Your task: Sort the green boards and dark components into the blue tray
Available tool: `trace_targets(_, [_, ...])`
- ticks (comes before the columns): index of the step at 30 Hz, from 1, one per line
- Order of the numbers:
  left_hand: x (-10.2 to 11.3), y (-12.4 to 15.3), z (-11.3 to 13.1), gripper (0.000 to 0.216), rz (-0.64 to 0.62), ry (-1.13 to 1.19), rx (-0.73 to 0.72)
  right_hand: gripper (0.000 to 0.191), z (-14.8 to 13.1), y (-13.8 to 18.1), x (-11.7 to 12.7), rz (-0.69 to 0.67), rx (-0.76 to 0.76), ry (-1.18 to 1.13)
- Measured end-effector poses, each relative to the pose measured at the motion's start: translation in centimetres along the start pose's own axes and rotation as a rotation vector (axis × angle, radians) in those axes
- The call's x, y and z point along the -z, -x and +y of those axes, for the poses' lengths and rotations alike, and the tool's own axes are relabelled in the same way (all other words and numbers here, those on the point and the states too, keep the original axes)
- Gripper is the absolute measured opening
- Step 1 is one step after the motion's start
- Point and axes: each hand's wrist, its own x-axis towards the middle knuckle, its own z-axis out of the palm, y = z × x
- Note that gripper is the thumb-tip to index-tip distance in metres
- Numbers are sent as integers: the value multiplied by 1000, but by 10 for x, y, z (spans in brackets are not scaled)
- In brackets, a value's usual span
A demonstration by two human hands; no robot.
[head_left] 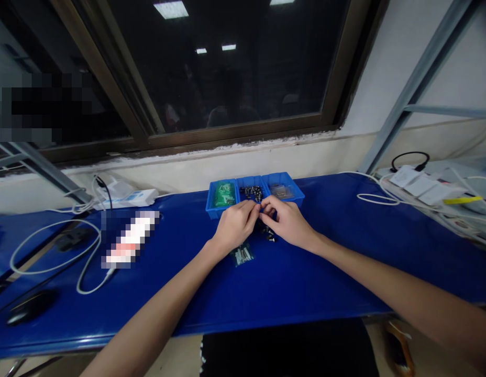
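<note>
From here I see the left hand (235,226) and right hand (288,222) meeting just near the blue parts tray (223,212), both pinching a small dark part (259,208) — too small to name. Dark screws (251,192) fill the middle compartment; a clear bag of silver screws (242,255) lies nearer me on the blue bench (290,293).

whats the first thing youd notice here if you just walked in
The left hand and right hand stand out first, meeting at the center of a blue bench, just in front of a blue three-compartment tray. The tray's middle compartment holds small dark metal parts. Above it all, a large dark window fills the wall.
</note>
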Motion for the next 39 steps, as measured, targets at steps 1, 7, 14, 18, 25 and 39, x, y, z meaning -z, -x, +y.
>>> trace_targets(1, [0, 0, 0, 31, -3, 16, 2, 7, 0, 0, 0, 6, 6, 4])
trace_targets(7, [1, 0, 3, 26, 9, 81, 40, 4, 2, 0, 0, 44, 5, 22])
trace_targets(14, [4, -2, 7, 24, -8, 151, 48, 4, 5, 0, 0, 43, 4, 71])
trace_targets(18, [5, -3, 7, 21, -16, 178, 65, 4, 7, 0, 0, 27, -10, 84])
trace_targets(25, [5, -2, 6, 18, -26, 118, 53, 17, 2, -1, 0, 24, 9, 49])
trace_targets(39, [21, -8, -4, 17, 98, 109, 93, 11, 13, -43, 11, 59, 102, 352])
